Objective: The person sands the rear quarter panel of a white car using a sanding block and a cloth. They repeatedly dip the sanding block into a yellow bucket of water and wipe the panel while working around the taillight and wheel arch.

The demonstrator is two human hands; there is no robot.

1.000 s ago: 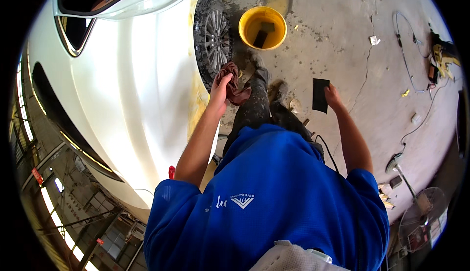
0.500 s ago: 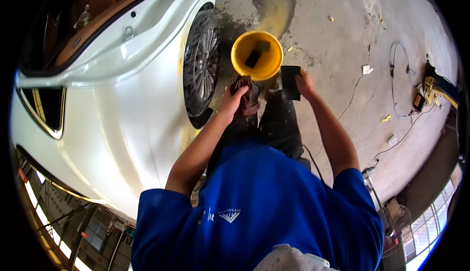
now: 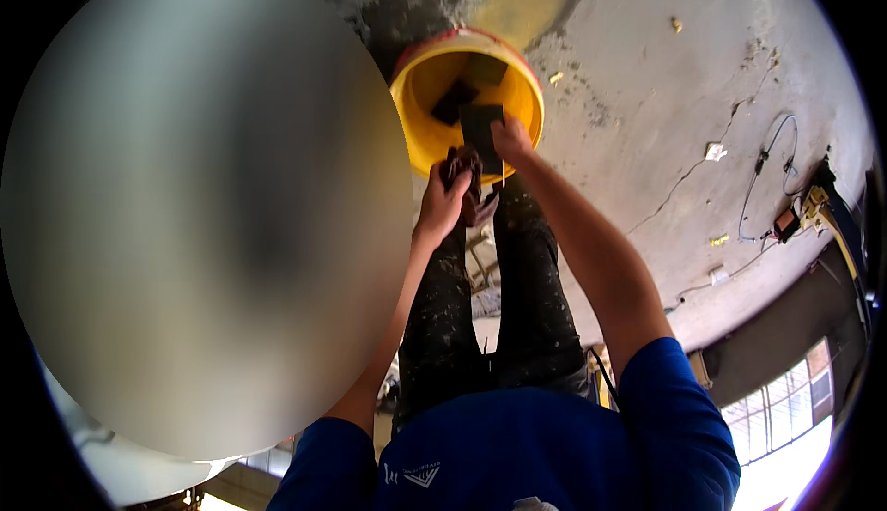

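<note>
My left hand [image 3: 442, 202] is closed round a crumpled dark maroon cloth [image 3: 475, 204], by the near rim of a yellow bucket [image 3: 527, 95]. Between the thumb and fingers of my right hand [image 3: 513, 141] is a dark, flat rectangular sandpaper sheet [image 3: 480, 130], held over the bucket's opening. The cloth and the sheet's lower end are close together; I cannot tell whether they touch. Inside the bucket lie a black piece [image 3: 453, 102] and a dark olive flat piece [image 3: 484, 69].
A large blurred oval covers the left side, hiding most of the white car [image 3: 111, 465]. My legs [image 3: 527, 298] are just below the bucket. A cable [image 3: 759, 162] lies on the cracked concrete floor [image 3: 637, 123] at right, near a yellow-and-black device [image 3: 818, 201].
My right hand has brought the sandpaper sheet left, from beside the bucket to over its opening. The cloth stays in my left hand. The view has shifted, and a blurred oval now covers the car.
</note>
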